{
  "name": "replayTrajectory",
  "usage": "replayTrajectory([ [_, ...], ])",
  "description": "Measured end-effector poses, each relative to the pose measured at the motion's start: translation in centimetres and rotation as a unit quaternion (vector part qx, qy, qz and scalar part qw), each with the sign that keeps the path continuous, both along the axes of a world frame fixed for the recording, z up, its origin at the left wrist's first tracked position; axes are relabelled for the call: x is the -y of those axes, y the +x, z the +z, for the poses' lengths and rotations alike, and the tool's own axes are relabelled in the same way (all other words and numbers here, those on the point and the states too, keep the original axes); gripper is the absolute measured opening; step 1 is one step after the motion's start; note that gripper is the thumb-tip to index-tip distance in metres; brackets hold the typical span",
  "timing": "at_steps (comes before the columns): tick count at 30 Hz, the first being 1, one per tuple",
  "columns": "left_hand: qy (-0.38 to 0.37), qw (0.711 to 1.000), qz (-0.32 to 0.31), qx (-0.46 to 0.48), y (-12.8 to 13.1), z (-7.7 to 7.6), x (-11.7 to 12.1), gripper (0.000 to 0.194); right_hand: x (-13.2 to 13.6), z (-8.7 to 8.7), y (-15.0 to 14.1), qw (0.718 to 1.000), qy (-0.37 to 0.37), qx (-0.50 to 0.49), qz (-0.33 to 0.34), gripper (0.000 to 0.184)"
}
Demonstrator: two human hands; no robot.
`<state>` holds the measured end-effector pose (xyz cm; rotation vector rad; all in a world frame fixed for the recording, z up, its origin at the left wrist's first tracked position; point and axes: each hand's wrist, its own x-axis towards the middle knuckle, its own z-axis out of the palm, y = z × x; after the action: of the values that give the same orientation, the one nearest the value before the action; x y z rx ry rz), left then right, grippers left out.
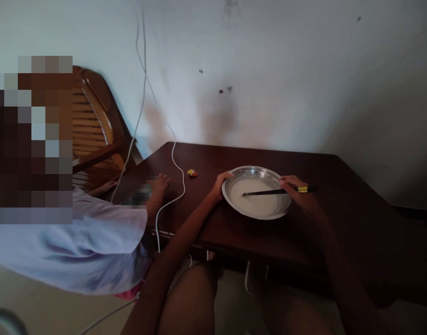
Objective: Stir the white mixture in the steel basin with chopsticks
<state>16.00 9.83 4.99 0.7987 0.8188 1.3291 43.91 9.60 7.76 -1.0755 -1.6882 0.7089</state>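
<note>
A shallow steel bowl (230, 204) stands on the dark wooden table, holding a smooth, off-white liquid (257, 204). My left hand (222, 183) grips the bowl's left rim between thumb and fingers. At the right rim, my right hand (299, 191) is closed around dark chopsticks (264, 192) with yellow-banded ends. Their tips dip into the liquid near the middle of the bowl. Whether there is one stick or a pair pressed together is hard to make out. The right fingers are beside or touching the rim; I cannot tell which.
Left of me another person in a white sleeve (109, 228) rests a hand (161, 184) on the table (206, 232). A white cable (183, 179) runs down the wall and across the tabletop. A small yellow-and-red figure (192, 173) lies behind the bowl. A wooden chair (95, 102) stands at left.
</note>
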Motion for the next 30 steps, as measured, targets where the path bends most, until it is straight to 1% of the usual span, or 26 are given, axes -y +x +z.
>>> replayTrajectory([
  [2, -0.001, 1.000, 0.007, 0.002, 0.0, -0.1, -0.1, 0.030, -0.3, -0.1, 0.1, 0.999, 0.022, 0.005, -0.047, 0.035],
  [4, -0.004, 1.000, 0.011, 0.003, 0.0, -0.2, -0.2, 0.031, -0.6, -0.3, 0.8, 0.995, 0.020, -0.026, -0.091, 0.033],
  [5, -0.005, 1.000, 0.012, 0.003, 0.0, -0.3, -0.3, 0.032, -0.7, -0.3, 1.3, 0.994, 0.013, -0.049, -0.102, 0.032],
  [6, -0.007, 1.000, 0.010, 0.002, -0.1, -0.3, -0.3, 0.033, -0.7, -0.2, 1.6, 0.992, 0.006, -0.070, -0.101, 0.032],
  [8, -0.007, 1.000, 0.005, -0.003, -0.1, -0.4, -0.3, 0.033, -0.5, -0.1, 1.7, 0.994, -0.011, -0.093, -0.064, 0.034],
  [11, 0.000, 1.000, -0.004, -0.011, -0.2, -0.3, -0.1, 0.032, 0.1, 0.0, 0.7, 0.998, -0.032, -0.056, 0.027, 0.034],
  [12, 0.004, 1.000, -0.006, -0.009, -0.2, -0.2, 0.0, 0.032, 0.2, 0.0, 0.3, 0.998, -0.032, -0.038, 0.042, 0.032],
  [13, 0.005, 1.000, -0.006, -0.007, -0.2, -0.2, 0.0, 0.032, 0.2, 0.0, -0.1, 0.999, -0.028, -0.025, 0.039, 0.030],
  [15, 0.005, 1.000, -0.002, 0.000, -0.2, -0.1, 0.2, 0.031, 0.1, -0.2, -0.3, 1.000, -0.016, -0.026, -0.007, 0.029],
  [17, 0.002, 1.000, -0.001, 0.001, -0.3, 0.0, 0.2, 0.030, -0.3, -0.2, 0.3, 0.995, -0.012, -0.061, -0.073, 0.028],
  [19, 0.002, 1.000, -0.005, -0.002, -0.3, 0.0, 0.2, 0.031, -0.5, -0.2, 1.2, 0.988, -0.020, -0.109, -0.112, 0.030],
  [20, 0.001, 1.000, -0.005, -0.004, -0.3, 0.0, 0.3, 0.032, -0.5, -0.1, 1.5, 0.985, -0.027, -0.128, -0.111, 0.032],
  [22, -0.003, 1.000, -0.001, -0.005, -0.3, 0.0, 0.3, 0.032, -0.1, 0.2, 1.7, 0.988, -0.045, -0.133, -0.066, 0.038],
  [24, -0.007, 1.000, 0.004, -0.004, -0.3, 0.0, 0.3, 0.030, 0.4, 0.4, 1.1, 0.994, -0.057, -0.091, 0.003, 0.040],
  [25, -0.006, 1.000, 0.004, -0.004, -0.2, 0.0, 0.4, 0.029, 0.6, 0.4, 0.6, 0.996, -0.055, -0.063, 0.027, 0.039],
  [26, -0.005, 1.000, 0.004, -0.004, -0.2, 0.0, 0.4, 0.029, 0.7, 0.4, 0.3, 0.997, -0.046, -0.041, 0.035, 0.036],
  [28, -0.003, 1.000, 0.003, -0.002, -0.2, 0.0, 0.5, 0.030, 0.7, 0.2, 0.0, 0.999, -0.022, -0.028, 0.004, 0.032],
  [30, -0.004, 1.000, 0.005, 0.002, -0.1, 0.0, 0.5, 0.030, 0.3, 0.0, 0.6, 0.997, -0.015, -0.057, -0.055, 0.031],
])
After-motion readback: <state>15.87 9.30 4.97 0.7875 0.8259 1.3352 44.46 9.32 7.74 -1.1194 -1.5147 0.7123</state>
